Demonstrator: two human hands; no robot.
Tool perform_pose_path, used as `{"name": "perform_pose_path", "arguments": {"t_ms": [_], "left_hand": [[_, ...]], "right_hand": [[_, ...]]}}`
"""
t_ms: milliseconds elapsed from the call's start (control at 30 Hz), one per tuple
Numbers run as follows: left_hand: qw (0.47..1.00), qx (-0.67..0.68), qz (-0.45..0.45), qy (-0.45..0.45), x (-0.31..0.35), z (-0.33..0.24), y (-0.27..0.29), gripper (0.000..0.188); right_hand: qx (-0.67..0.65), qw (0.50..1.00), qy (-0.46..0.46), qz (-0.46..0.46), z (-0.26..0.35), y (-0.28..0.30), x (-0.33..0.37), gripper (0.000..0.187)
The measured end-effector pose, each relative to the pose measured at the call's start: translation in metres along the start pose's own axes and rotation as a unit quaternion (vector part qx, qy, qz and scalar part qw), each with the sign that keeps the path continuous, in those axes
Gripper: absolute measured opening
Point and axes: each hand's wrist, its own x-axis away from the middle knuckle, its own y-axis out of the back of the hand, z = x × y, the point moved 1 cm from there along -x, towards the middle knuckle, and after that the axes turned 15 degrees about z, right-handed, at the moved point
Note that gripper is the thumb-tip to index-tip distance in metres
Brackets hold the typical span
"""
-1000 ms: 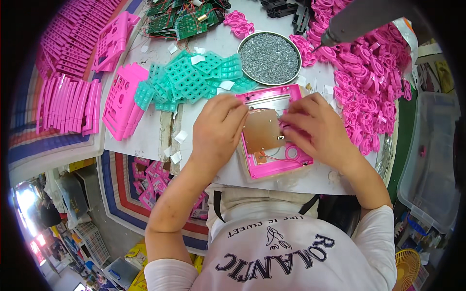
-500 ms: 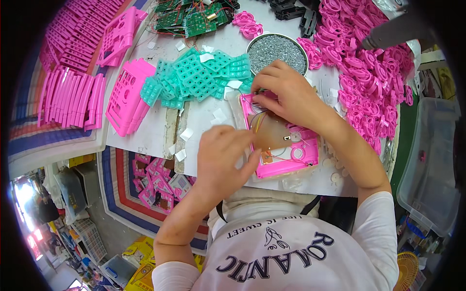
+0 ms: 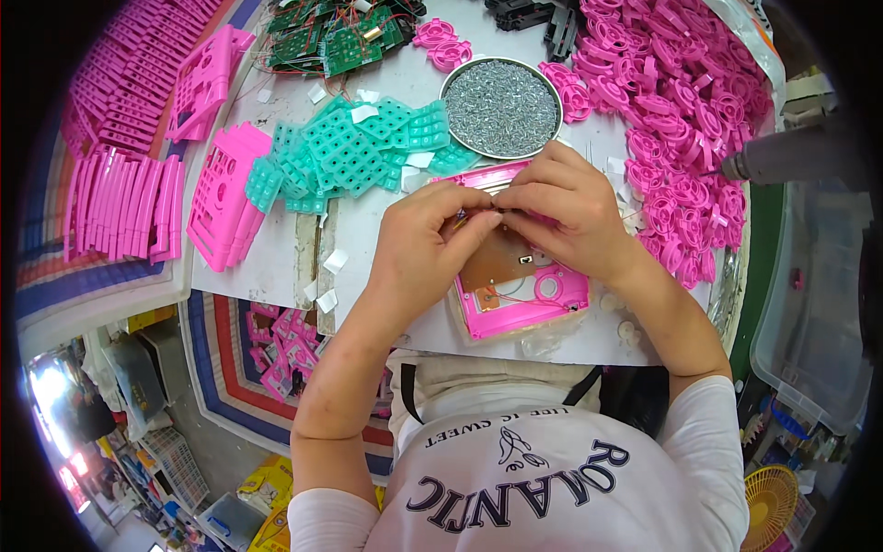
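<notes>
In front of me on the bench lies an open pink plastic casing [image 3: 520, 324], tilted slightly. Inside it sit a brown circuit board [image 3: 497, 267], a round pink ring part and thin red wires. Above the far part of the casing, the fingertips of my left hand [image 3: 425, 237] and my right hand [image 3: 572, 213] meet in a pinch. Something small and dark is between them, too covered by the fingers to name. The casing's far left part is hidden behind my hands.
A round tin of small screws [image 3: 501, 109] stands beyond my hands. Left of it are teal rubber keypads [image 3: 345, 147], green circuit boards [image 3: 354, 41] and stacked pink shells [image 3: 225, 198]. Pink ring parts [image 3: 676, 120] heap at right, near a grey power screwdriver [image 3: 782, 158].
My left hand has moved from hovering open beside the casing to meet my right hand over it, fingers now pinched. The power screwdriver appears lower; the whole view has shifted slightly.
</notes>
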Motion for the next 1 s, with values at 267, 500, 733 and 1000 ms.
{"name": "perform_pose_path", "arguments": {"t_ms": [267,500,733,1000], "left_hand": [[0.993,-0.061,-0.067,-0.079,0.004,0.002,-0.009,0.009],[0.966,-0.176,-0.043,-0.183,0.010,0.009,-0.010,0.012],[0.980,-0.107,-0.077,-0.146,0.015,0.013,-0.004,0.015],[0.975,-0.130,-0.077,-0.161,0.017,0.017,-0.007,0.015]], "right_hand": [[-0.084,0.990,-0.110,0.021,0.027,0.009,0.018,0.033],[-0.099,0.990,-0.059,0.079,0.020,0.014,0.008,0.044],[-0.086,0.990,-0.076,0.079,0.014,0.026,-0.011,0.046],[-0.074,0.987,-0.082,0.113,0.029,0.014,0.003,0.046]]}}
